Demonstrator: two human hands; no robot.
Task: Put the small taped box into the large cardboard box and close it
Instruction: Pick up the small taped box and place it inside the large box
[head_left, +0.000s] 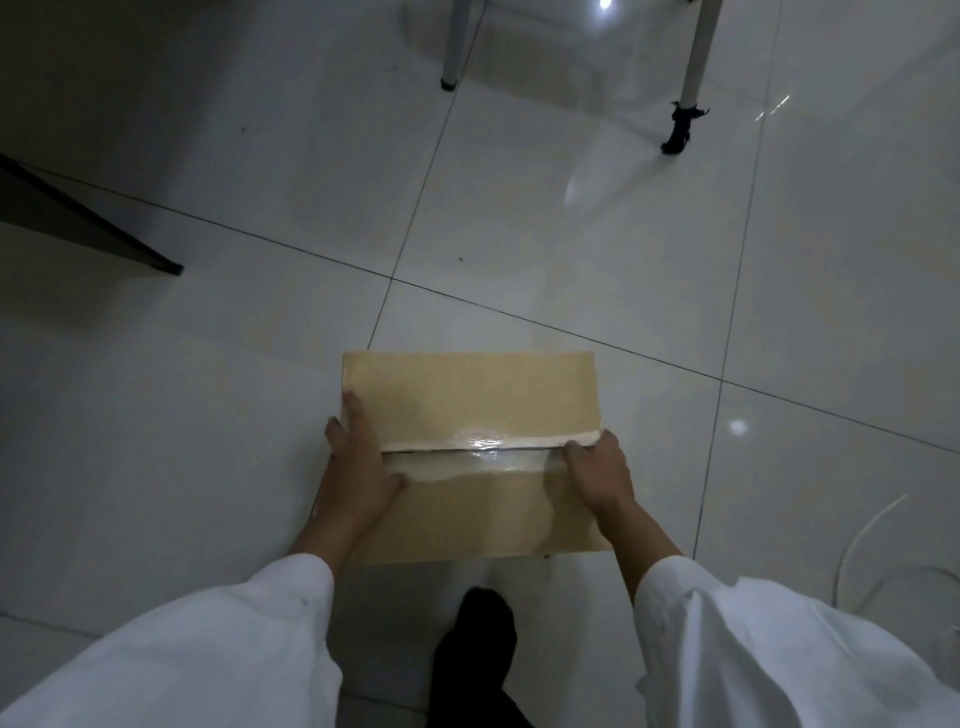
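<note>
The large cardboard box (470, 395) sits on the tiled floor, its two top flaps folded down and meeting at a seam lined with torn clear tape (478, 451). My left hand (358, 467) lies flat on the left end of the flaps, fingers spread across the seam. At the seam's right end my right hand (600, 475) presses down on the near flap, fingers curled at the flap edge. The small taped box is not visible.
Two white furniture legs (451, 47) (693, 78) stand on the floor farther ahead. A dark furniture edge (78, 223) juts in at the left. A white cable (852, 545) curves on the floor at the right. My dark-clad leg (475, 654) is just behind the box.
</note>
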